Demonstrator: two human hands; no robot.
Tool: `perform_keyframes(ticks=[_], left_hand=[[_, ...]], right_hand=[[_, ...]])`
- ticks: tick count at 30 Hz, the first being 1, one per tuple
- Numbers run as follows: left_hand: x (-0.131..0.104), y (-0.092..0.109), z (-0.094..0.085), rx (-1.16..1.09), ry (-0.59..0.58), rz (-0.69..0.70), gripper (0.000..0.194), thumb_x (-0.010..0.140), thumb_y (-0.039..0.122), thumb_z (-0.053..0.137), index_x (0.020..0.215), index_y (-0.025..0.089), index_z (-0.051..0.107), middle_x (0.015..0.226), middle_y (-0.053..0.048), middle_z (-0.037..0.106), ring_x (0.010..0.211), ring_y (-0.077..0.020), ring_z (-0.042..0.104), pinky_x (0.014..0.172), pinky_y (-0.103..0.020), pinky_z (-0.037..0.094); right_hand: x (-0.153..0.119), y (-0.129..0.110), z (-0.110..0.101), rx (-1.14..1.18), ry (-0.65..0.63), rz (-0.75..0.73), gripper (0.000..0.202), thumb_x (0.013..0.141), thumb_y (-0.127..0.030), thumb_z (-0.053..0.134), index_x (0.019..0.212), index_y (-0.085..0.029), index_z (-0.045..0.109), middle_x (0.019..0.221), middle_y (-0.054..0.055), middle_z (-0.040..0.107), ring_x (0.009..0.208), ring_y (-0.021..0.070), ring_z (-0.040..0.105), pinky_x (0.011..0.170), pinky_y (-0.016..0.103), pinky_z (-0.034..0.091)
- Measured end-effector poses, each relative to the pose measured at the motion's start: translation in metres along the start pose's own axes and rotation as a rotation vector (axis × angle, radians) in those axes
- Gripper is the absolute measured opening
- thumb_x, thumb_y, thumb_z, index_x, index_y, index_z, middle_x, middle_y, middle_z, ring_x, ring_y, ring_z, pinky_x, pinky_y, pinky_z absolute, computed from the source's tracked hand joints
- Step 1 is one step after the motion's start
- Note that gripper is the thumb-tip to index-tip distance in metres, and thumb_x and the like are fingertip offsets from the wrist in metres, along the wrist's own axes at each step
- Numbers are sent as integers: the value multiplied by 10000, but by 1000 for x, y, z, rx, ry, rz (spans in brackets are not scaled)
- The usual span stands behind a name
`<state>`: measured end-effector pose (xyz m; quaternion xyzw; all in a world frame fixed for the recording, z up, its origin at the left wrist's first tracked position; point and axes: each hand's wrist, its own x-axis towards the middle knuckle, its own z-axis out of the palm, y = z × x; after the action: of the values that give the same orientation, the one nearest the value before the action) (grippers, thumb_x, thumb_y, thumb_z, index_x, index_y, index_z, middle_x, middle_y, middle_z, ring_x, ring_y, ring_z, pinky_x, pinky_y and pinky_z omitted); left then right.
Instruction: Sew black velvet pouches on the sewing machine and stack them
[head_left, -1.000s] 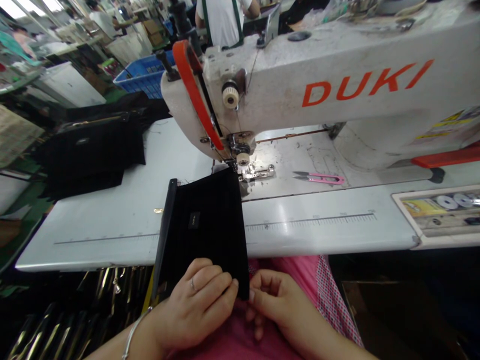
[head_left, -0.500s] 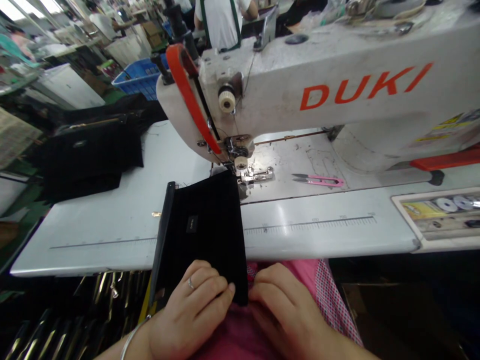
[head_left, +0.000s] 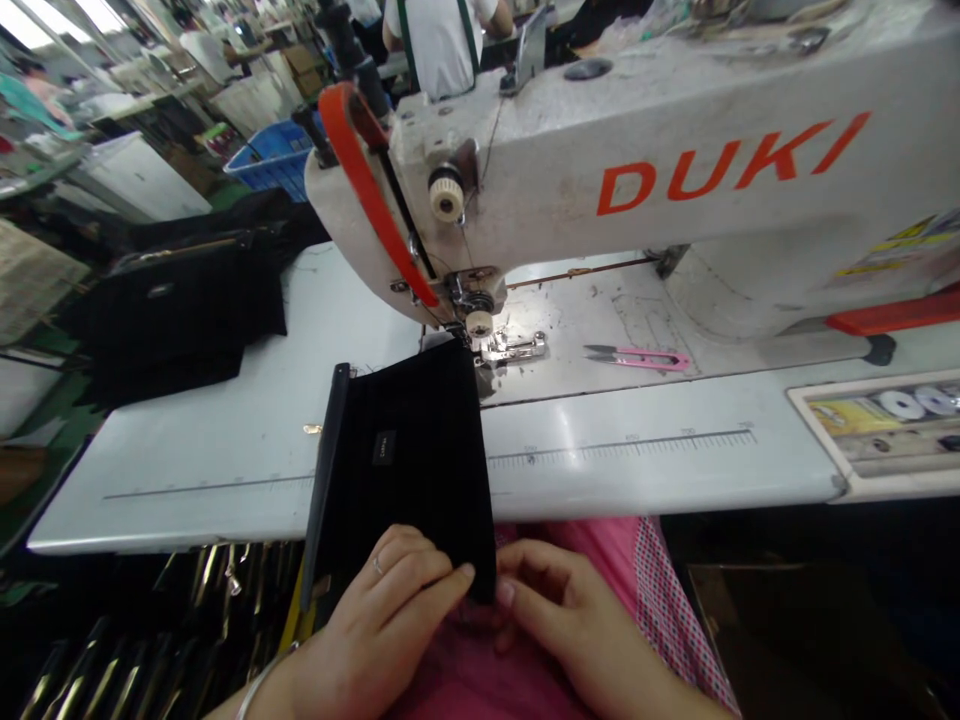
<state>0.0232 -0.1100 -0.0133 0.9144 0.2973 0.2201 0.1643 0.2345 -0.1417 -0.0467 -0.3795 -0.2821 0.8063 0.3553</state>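
A black fabric pouch (head_left: 420, 450) with a small dark label lies across the front edge of the sewing table, its far corner under the needle area of the sewing machine (head_left: 555, 200). Along its left side runs a stiff dark edge strip. My left hand (head_left: 397, 610), wearing a ring, is closed on the pouch's near edge with the thumb on top. Beside the near right corner, my right hand (head_left: 555, 610) has its fingers curled and thumb near the forefinger; whether something small is pinched there I cannot make out.
Pink thread snips (head_left: 637, 357) lie on the machine bed. A gold zipper pull (head_left: 312, 429) rests on the table left of the pouch. Black pouches (head_left: 180, 310) are piled at the far left. Gold-zippered pieces (head_left: 112, 650) hang below the table. A person (head_left: 439, 45) works behind.
My right hand has turned so that its thumb and curled fingers show at the pouch's corner. The left hand and the pouch have barely moved.
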Motion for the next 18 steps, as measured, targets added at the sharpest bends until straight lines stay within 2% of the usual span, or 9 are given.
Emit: perform_keyframes(ticks=[3, 7, 13, 16, 18], left_hand=[[-7, -1, 2, -42, -21, -41, 319, 941, 23, 485, 1213, 140, 604, 966, -68, 639, 918, -179, 574, 850, -339, 512], [-8, 1, 0, -29, 10, -78, 285, 938, 9, 468, 1132, 150, 623, 932, -55, 628, 876, -164, 576, 815, -312, 511], [-5, 4, 2, 118, -8, 77, 223, 950, 58, 509, 1121, 99, 647, 962, -76, 647, 947, -187, 566, 924, -372, 465], [-2, 5, 5, 223, -8, 104, 183, 922, 68, 559, 1062, 102, 672, 1005, -89, 654, 980, -212, 560, 962, -410, 418], [1, 6, 4, 240, -2, 127, 172, 948, 87, 526, 1028, 98, 677, 990, -90, 662, 968, -211, 567, 956, -407, 414]], right_hand=[[0, 1, 3, 30, 15, 18, 315, 798, -437, 723, 885, -147, 634, 791, 14, 632, 595, 109, 588, 616, 263, 486], [1, 5, 6, 70, 45, 49, 359, 777, -473, 744, 829, -131, 651, 703, 12, 647, 548, 96, 570, 582, 243, 474], [0, 6, 6, 76, 54, 100, 452, 714, -547, 774, 755, -127, 611, 691, 38, 672, 517, 99, 583, 532, 228, 468], [1, 11, 6, 62, 40, 124, 462, 720, -569, 753, 731, -144, 573, 683, 36, 671, 501, 99, 586, 515, 224, 463], [0, 15, 4, 15, 15, 145, 434, 757, -559, 717, 738, -156, 556, 681, 34, 671, 497, 106, 586, 503, 226, 464]])
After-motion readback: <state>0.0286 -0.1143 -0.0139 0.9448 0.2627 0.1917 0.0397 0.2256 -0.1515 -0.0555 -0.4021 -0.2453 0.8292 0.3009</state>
